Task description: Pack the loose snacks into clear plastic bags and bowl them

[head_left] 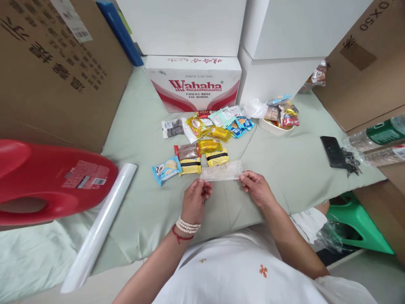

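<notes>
A clear plastic bag (221, 171), long and flat, is stretched between my two hands just above the green cloth. My left hand (195, 199) pinches its left corner, with beads and a red cord at the wrist. At the right corner, my right hand (257, 187) grips it between thumb and fingers. Just beyond the bag lie wrapped snacks: a blue packet (166, 170), yellow packets with a black stripe (190, 166), a red-and-brown packet (187, 151) and a yellow packet (210, 146). Farther back is a looser pile with a dark-filled packet (173, 128) and blue packets (244, 123).
A white bowl (276, 128) heaped with snacks stands at the back right, before a Wahaha carton (196, 84) and white boxes. To the left are a red jug (57, 181) and a plastic film roll (101, 228). A phone (333, 151), keys and bottles lie right.
</notes>
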A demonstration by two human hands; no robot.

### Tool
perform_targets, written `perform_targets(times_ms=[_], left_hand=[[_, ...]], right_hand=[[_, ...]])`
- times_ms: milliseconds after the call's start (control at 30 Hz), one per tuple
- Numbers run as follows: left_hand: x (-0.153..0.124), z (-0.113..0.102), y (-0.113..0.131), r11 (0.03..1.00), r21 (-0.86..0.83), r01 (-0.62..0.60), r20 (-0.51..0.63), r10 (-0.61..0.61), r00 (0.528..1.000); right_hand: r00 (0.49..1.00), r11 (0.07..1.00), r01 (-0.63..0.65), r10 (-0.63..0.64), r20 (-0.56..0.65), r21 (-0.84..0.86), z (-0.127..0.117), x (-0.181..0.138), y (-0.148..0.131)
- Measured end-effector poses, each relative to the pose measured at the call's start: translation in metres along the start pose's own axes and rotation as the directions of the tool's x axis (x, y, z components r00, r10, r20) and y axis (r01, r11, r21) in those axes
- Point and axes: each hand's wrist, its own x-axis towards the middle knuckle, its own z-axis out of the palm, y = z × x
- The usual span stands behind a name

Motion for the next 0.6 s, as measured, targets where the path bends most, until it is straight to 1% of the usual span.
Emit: perform_targets(times_ms=[67, 100, 133, 167, 200, 233, 267, 300, 333, 367, 400, 467, 500, 533, 567, 600], left_hand=[[0.004, -0.002, -0.002, 0.999, -0.033, 0.003, -0.026, -0.004, 1.000], [0.005, -0.003, -0.003, 1.000, -0.015, -0.014, -0.041, 0.014, 0.999], [0.006, -0.003, -0.004, 0.998, 0.040, -0.057, -0.058, 0.059, 0.997], [0.004, -0.003, -0.004, 0.983, 0.133, -0.127, -0.064, 0.136, 0.989], [0.002, -0.002, -0.004, 0.943, 0.252, -0.220, -0.040, 0.237, 0.971], [-0.001, 0.000, -0.004, 0.874, 0.366, -0.320, 0.027, 0.333, 0.942], [-0.004, 0.003, -0.003, 0.797, 0.444, -0.410, 0.128, 0.397, 0.909], [-0.007, 0.006, -0.001, 0.736, 0.477, -0.480, 0.237, 0.418, 0.877], [-0.009, 0.010, 0.001, 0.705, 0.477, -0.525, 0.328, 0.411, 0.851], [-0.011, 0.014, 0.003, 0.698, 0.464, -0.546, 0.387, 0.395, 0.833], [-0.011, 0.018, 0.004, 0.698, 0.458, -0.551, 0.413, 0.381, 0.827], [-0.010, 0.025, 0.006, 0.679, 0.494, -0.543, 0.405, 0.373, 0.835], [-0.008, 0.027, 0.006, 0.670, 0.521, -0.530, 0.382, 0.372, 0.846], [-0.005, 0.028, 0.005, 0.682, 0.534, -0.500, 0.342, 0.366, 0.865], [-0.002, 0.028, 0.005, 0.724, 0.522, -0.451, 0.284, 0.351, 0.892], [0.001, 0.027, 0.004, 0.791, 0.476, -0.384, 0.207, 0.324, 0.923]], right_hand=[[0.999, 1.000, -0.004, 0.005, 0.045, -0.027, 0.001, -0.008, 0.004], [0.998, 1.000, 0.010, -0.008, 0.059, -0.028, 0.002, -0.013, 0.004], [0.997, 0.999, 0.039, -0.036, 0.074, -0.035, 0.003, -0.018, 0.004], [0.993, 0.996, 0.080, -0.075, 0.093, -0.050, 0.004, -0.023, 0.003], [0.986, 0.989, 0.129, -0.120, 0.118, -0.073, 0.004, -0.028, 0.001], [0.976, 0.979, 0.175, -0.160, 0.146, -0.099, 0.004, -0.032, -0.002], [0.967, 0.970, 0.211, -0.188, 0.171, -0.124, 0.004, -0.036, -0.006], [0.960, 0.963, 0.231, -0.201, 0.193, -0.142, 0.003, -0.039, -0.010], [0.957, 0.960, 0.237, -0.203, 0.209, -0.153, 0.003, -0.040, -0.013], [0.956, 0.960, 0.233, -0.198, 0.217, -0.154, 0.002, -0.041, -0.016], [0.957, 0.962, 0.225, -0.190, 0.220, -0.152, 0.000, -0.042, -0.018], [0.960, 0.967, 0.210, -0.177, 0.216, -0.143, -0.003, -0.041, -0.019], [0.963, 0.969, 0.207, -0.176, 0.206, -0.137, -0.005, -0.041, -0.018], [0.966, 0.971, 0.204, -0.179, 0.185, -0.128, -0.008, -0.040, -0.017], [0.971, 0.974, 0.197, -0.179, 0.157, -0.111, -0.011, -0.040, -0.015], [0.978, 0.979, 0.183, -0.173, 0.121, -0.086, -0.015, -0.040, -0.013]])
